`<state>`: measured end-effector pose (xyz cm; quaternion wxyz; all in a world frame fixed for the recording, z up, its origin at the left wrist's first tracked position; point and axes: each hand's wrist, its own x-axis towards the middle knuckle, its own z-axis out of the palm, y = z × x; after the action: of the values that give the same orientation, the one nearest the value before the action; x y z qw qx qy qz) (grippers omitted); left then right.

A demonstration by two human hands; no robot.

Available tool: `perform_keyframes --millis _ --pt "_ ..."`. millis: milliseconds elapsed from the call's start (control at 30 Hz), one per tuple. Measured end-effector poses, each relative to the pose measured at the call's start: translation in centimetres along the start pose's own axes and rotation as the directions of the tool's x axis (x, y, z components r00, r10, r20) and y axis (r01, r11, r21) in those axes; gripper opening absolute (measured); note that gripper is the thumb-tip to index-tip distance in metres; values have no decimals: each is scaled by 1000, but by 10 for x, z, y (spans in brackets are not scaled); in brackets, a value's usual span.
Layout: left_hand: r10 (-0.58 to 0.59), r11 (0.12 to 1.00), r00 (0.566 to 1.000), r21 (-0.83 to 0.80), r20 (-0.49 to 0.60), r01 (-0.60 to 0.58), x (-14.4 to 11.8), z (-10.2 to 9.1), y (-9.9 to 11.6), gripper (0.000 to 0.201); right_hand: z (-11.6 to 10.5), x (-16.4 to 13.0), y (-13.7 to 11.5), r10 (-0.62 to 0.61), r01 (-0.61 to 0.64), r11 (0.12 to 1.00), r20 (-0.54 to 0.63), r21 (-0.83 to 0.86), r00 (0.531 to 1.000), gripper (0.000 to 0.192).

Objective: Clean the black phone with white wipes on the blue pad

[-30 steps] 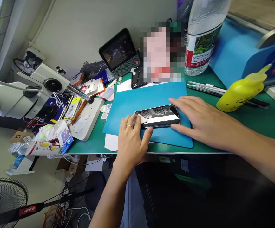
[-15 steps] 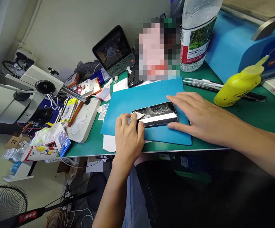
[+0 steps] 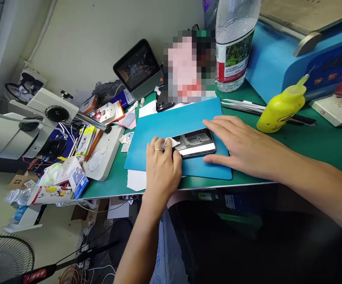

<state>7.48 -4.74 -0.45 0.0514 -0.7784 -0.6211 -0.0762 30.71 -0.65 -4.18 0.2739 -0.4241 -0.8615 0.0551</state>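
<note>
A smartphone (image 3: 199, 142) lies face up on a blue mat (image 3: 188, 114), its dark glossy screen catching reflections. My left hand (image 3: 164, 161), wearing a ring, presses a crumpled white tissue (image 3: 173, 142) onto the phone's left end, and its fingers cover that end. At the opposite end is my right hand (image 3: 236, 142), thumb and fingers spread around the phone's right edge. Nothing shows in its grasp; whether the fingertips touch the phone is hard to tell.
A yellow squeeze bottle (image 3: 281, 108) and tweezers (image 3: 244, 105) lie right of the mat. Behind stand a large water bottle (image 3: 234, 51) and a blue machine (image 3: 277, 59). A microscope stand (image 3: 104, 154), small boxes and a smart display (image 3: 138, 67) occupy the left and back.
My left hand has shifted slightly rightward along the phone with the tissue, covering more of its left end. My right hand stays spread by the right end. The camera view has moved a little.
</note>
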Motion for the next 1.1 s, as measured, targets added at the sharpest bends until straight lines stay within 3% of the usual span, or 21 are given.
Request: perform_keyframes --millis 267,533,667,933,1100 --pt "110 994 993 -10 -30 -111 14 2 20 47 1 0 0 7 -7 1000 -14 6 1000 101" --pt "110 994 994 -28 22 -109 -11 -7 14 51 0 0 -1 22 -22 999 3 25 1000 99" --pt "126 992 992 -1 21 -126 0 -6 18 49 2 -1 1 13 -13 1000 -2 -1 1000 101" --pt "237 971 971 -24 -27 -238 23 0 53 49 1 0 2 7 -7 1000 -13 14 1000 83" --pt "219 975 976 -31 1 -219 13 -4 41 50 1 0 2 10 -10 1000 -18 0 1000 93"
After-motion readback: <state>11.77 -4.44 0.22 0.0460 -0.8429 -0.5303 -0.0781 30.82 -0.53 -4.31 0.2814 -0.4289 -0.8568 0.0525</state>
